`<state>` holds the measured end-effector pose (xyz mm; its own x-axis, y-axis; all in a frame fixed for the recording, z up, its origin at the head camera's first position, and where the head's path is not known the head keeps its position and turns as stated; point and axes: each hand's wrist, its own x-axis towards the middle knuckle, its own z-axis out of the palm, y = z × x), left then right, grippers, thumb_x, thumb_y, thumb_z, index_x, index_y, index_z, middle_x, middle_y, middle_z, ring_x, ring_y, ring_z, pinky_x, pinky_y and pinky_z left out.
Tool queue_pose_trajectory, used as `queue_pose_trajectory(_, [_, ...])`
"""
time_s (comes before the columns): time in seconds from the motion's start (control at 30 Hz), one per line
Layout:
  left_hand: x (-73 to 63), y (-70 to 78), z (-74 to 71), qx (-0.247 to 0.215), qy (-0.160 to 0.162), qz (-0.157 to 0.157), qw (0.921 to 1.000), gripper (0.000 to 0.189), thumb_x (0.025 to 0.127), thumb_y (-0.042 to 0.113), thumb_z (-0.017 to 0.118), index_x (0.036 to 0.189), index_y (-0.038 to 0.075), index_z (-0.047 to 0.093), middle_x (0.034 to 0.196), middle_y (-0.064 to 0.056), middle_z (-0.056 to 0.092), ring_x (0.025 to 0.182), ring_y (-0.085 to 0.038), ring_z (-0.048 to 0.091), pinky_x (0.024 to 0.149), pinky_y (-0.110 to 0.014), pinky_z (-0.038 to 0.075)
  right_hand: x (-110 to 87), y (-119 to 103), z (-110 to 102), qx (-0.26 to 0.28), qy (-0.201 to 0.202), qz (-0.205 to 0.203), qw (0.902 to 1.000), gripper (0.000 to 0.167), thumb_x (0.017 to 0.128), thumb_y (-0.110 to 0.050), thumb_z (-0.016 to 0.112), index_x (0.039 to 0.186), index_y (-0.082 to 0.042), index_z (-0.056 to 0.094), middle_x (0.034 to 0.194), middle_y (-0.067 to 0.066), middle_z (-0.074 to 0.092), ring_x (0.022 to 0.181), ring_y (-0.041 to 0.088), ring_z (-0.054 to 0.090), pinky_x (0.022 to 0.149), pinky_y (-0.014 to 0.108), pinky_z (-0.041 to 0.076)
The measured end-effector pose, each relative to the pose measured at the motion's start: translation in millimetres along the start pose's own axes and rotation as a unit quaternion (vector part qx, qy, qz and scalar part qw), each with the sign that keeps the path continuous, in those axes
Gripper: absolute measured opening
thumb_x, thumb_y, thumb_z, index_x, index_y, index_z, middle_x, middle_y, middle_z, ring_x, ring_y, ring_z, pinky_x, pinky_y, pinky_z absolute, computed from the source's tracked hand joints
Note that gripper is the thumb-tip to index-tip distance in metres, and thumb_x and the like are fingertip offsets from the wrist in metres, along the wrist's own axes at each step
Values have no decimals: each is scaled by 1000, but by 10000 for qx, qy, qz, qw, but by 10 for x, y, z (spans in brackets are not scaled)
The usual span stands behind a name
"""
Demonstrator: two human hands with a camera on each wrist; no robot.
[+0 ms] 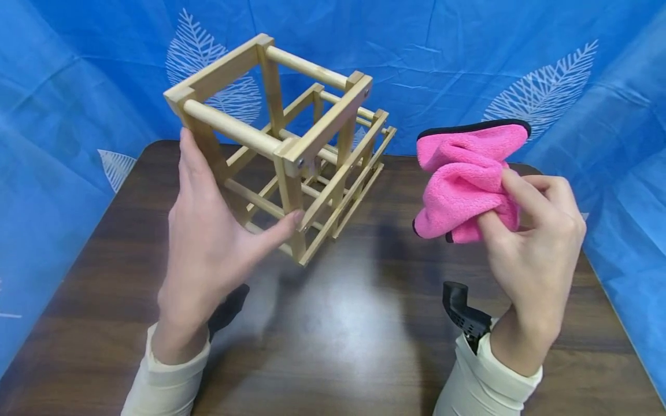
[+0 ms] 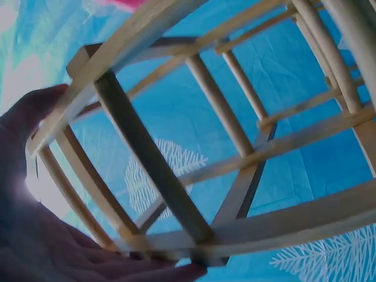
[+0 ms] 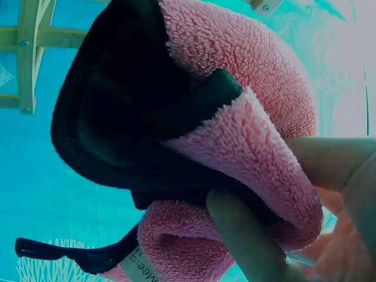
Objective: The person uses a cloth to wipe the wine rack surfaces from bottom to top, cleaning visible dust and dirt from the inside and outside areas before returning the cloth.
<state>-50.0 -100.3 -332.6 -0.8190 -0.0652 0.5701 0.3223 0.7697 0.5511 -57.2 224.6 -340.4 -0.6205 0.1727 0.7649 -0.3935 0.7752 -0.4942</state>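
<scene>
My left hand holds a pale wooden rack of bars and round dowels, tilted up off the table. The thumb presses its near corner post while the fingers lie along the left side. In the left wrist view the rack's frame spans between thumb and fingers. On the right, my right hand pinches a crumpled pink cloth with black edging between thumb and fingers, in the air beside the rack. The right wrist view shows the cloth's fleecy folds and a small printed label.
Below both hands is a dark brown wooden table. Blue fabric with white leaf prints hangs behind it and at both sides. A black wrist device sticks out from the right sleeve, another at the left wrist.
</scene>
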Motion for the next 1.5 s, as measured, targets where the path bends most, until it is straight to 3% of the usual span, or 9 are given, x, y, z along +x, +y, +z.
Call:
queue_pose_trajectory(0.17, [95, -130, -154, -675, -308, 320, 9967, 126, 63, 36, 93, 157, 12, 13, 151, -12, 35, 132, -21, 44, 106, -47, 42, 16, 12, 2, -102, 349, 100, 9993, 36, 81, -12, 69, 116, -17, 75, 93, -24, 51, 87, -3, 46, 72, 20, 28])
queue_pose_trajectory(0.3, [223, -313, -195, -1558, -694, 585, 9836, 124, 60, 16, 95, 157, 17, 17, 151, -2, 36, 139, -15, 37, 113, -39, 33, 29, 2, 2, -200, 579, 204, 9979, 33, 81, -14, 67, 113, -18, 77, 90, -30, 45, 86, -4, 47, 72, 19, 28])
queue_pose_trajectory(0.4, [307, -482, -98, -2343, -731, 726, 9667, 119, 63, 20, 94, 157, 11, 21, 153, 0, 35, 140, -19, 36, 114, -38, 32, 29, -34, 26, -162, 647, 187, 9976, 33, 81, -13, 66, 112, -18, 77, 89, -27, 48, 86, -3, 47, 73, 19, 28])
queue_pose_trajectory(0.6, [428, -677, 227, -3959, -414, 1050, 9113, 113, 69, 45, 88, 152, -4, 29, 156, -15, 31, 142, -29, 33, 116, -42, 28, -9, -169, 104, -364, 524, 54, 9980, 33, 82, -12, 67, 113, -13, 76, 92, 20, 62, 88, 16, 55, 72, 27, 29])
queue_pose_trajectory(0.77, [456, -740, 280, -4290, -285, 1019, 8971, 116, 69, 45, 89, 151, -7, 27, 157, -18, 31, 144, -28, 30, 116, -42, 28, -17, -226, 70, -675, 795, 107, 9945, 28, 82, -14, 64, 107, -13, 78, 89, 22, 63, 84, 26, 57, 69, 28, 30])
queue_pose_trajectory(0.97, [467, -837, 261, -4324, -15, 765, 8984, 97, 73, 36, 89, 147, -4, 40, 145, -19, 49, 134, -30, 46, 110, -43, 38, -62, -159, -139, 247, 1041, 144, 9942, 22, 77, -10, 73, 98, -7, 80, 89, 18, 65, 83, 11, 56, 63, 8, 38])
queue_pose_trajectory(1.13, [494, -876, 274, -3895, 302, 562, 9188, 69, 84, 24, 81, 142, 0, 50, 136, -16, 57, 126, -28, 54, 104, -38, 45, -204, -1, -383, 1415, 635, -134, 9878, 27, 65, 8, 79, 92, 9, 76, 97, 28, 62, 83, 18, 57, 52, 6, 36])
queue_pose_trajectory(1.3, [513, -872, 296, -3336, 461, 529, 9401, 42, 93, 8, 70, 133, 0, 60, 125, -14, 65, 113, -24, 63, 97, -31, 51, -245, -107, -411, 1157, -395, -656, 9903, 34, 65, 3, 81, 99, 4, 77, 108, 25, 63, 95, 28, 56, 63, 8, 38])
queue_pose_trajectory(1.5, [476, -836, 325, -2590, 501, 207, 9643, 23, 98, 10, 63, 114, -4, 70, 97, 2, 71, 69, -14, 54, 57, -19, 41, -114, -343, -12, 337, -1415, -981, 9845, 40, 77, -4, 72, 117, -3, 72, 136, 10, 58, 114, 30, 59, 70, 27, 48])
